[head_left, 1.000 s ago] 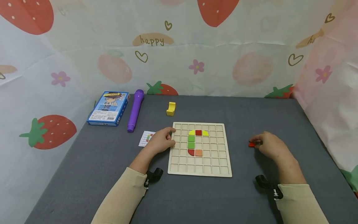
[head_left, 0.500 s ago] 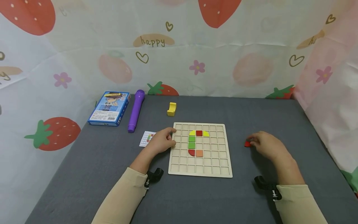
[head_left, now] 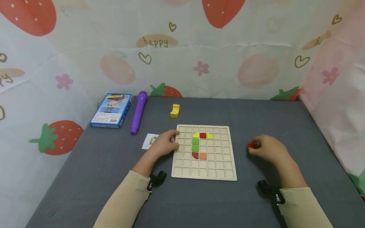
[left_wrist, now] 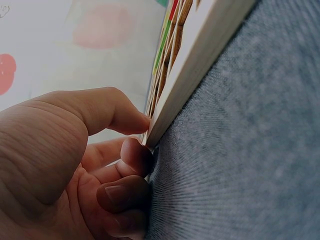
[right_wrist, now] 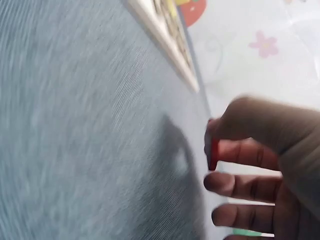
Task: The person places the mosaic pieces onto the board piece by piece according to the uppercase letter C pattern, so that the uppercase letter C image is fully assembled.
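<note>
A square wooden grid board (head_left: pixel 215 164) lies at mid-table. Set in its cells are yellow, red, green and orange flat pieces, including a green piece (head_left: pixel 195 148) and an orange square (head_left: pixel 203 155). My left hand (head_left: pixel 163 143) touches the board's left edge with thumb and index finger. Its other fingers are loosely curled in the left wrist view. Right of the board, my right hand (head_left: pixel 269 148) pinches a small red piece (right_wrist: pixel 214 152) between thumb and index finger. Most of the piece's shape is hidden by the fingers.
Partly behind my left hand lies a printed card (head_left: pixel 147 141). A blue box (head_left: pixel 111 110) and a purple microphone-shaped stick (head_left: pixel 138 113) lie at the back left. Behind the board is a yellow notched block (head_left: pixel 175 111). Patterned cloth (head_left: pixel 222 53) hangs beyond the table.
My right hand has shifted a little left. The red piece came leftward with it and is now mostly covered by the fingers. My left hand and the board stay put.
</note>
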Tool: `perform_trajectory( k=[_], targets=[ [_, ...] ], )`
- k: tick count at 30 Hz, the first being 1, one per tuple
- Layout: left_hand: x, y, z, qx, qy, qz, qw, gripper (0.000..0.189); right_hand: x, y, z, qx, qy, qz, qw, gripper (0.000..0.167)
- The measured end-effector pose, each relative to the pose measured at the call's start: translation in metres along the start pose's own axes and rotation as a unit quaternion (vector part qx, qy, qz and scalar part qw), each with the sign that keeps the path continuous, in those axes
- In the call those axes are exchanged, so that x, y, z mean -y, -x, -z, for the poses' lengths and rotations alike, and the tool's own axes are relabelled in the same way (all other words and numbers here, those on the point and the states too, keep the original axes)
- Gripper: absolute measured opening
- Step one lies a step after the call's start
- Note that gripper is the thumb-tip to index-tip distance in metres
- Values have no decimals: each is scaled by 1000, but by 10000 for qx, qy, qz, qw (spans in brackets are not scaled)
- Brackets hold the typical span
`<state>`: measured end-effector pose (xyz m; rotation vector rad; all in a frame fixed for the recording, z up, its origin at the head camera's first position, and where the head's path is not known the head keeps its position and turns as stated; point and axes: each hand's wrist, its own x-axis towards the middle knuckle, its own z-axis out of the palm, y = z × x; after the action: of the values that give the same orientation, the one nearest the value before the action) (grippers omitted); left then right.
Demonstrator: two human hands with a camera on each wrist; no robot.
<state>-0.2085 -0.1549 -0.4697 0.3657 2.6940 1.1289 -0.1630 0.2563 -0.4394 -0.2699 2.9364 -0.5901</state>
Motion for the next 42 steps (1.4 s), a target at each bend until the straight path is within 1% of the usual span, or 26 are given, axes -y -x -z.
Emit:
perform_trajectory(
  k=[4, 6, 9, 12, 18, 22, 24, 30, 36, 39, 42],
  targets=[
    [1, 0, 0, 13, -9, -15, 10000, 56, 15, 2, 2, -47, -459, 95, 9989, 23],
    [1, 0, 0, 9, 4, -4, 10000, 56, 25, 3, 3, -37, -677, 238, 9974, 18],
    [1, 1, 1, 5, 35, 47, 10000, 56, 43, 4, 4, 89, -962, 525, 9939, 15],
    [0, 1, 2, 13, 67, 73, 10000, 56, 60, 2, 2, 298, -1009, 825, 9910, 13],
    [0, 0, 1, 8, 43, -4, 10000, 57, 86, -5, -11, 685, -772, 1437, 9842, 16],
    [0, 0, 1, 14, 45, -27, 10000, 57, 98, -8, -23, 828, -422, 1616, 9825, 15],
    [0, 0, 1, 24, 63, -31, 10000, 57, 102, -9, -30, 833, -199, 1673, 9822, 14],
    [-1, 0, 1, 33, 89, -54, 9999, 57, 110, -10, -43, 600, 176, 1972, 9784, 10],
    [-1, -2, 0, 48, 83, -44, 9999, 57, 112, -12, -47, 249, 617, 2394, 9687, 11],
    [-1, -2, 1, 56, 80, -24, 9999, 57, 112, -12, -48, 91, 747, 2404, 9678, 14],
    [-2, -2, 1, 66, 55, 17, 10000, 57, 113, -11, -50, -27, 775, 2217, 9720, 17]
  ],
)
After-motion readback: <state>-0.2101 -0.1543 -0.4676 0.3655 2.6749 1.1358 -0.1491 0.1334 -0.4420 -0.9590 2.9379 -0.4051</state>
